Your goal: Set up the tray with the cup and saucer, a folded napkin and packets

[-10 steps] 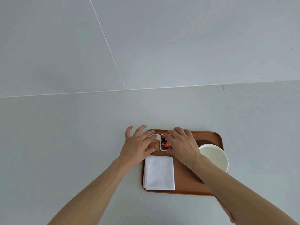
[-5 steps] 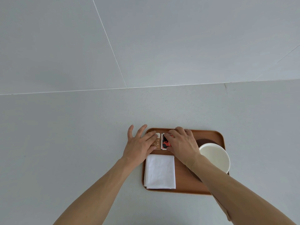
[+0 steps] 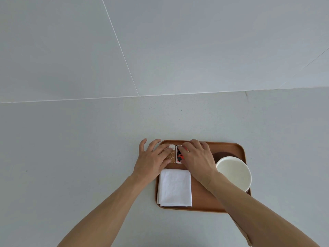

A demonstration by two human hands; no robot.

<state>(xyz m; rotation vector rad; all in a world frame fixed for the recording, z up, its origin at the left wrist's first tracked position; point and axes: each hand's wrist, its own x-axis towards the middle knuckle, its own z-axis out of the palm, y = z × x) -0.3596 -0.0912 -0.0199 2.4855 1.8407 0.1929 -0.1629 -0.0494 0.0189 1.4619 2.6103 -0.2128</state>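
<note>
A brown tray (image 3: 229, 148) sits on the pale grey desk (image 3: 71, 148), near the person's side and right of centre. Its long edges run parallel to the seam where the desk meets the wall (image 3: 160, 41).

In the tray's far-left corner two packets lie side by side, their long edges touching: a tan packet (image 3: 171, 155) on the left and a red-and-black packet (image 3: 179, 155) on the right. The left hand (image 3: 153, 161) rests over the tray's left rim, its fingers (image 3: 164, 150) straight and released, laid flat on the tan packet. The right hand (image 3: 197, 159) covers much of the red-and-black packet, fingers bent down with the tips pressing on it; I cannot tell whether they pinch its edge.

Just nearer than the packets, the folded white napkin (image 3: 175, 188) lies square against the tray's left rim, reaching almost to the near rim. The white cup (image 3: 233, 172) stands on a dark saucer (image 3: 220, 155) at the tray's right side, close to the right rim and partly hidden by the right forearm.

A strip of bare tray shows between napkin and saucer. The desk spreads wide to the left and beyond the tray.
</note>
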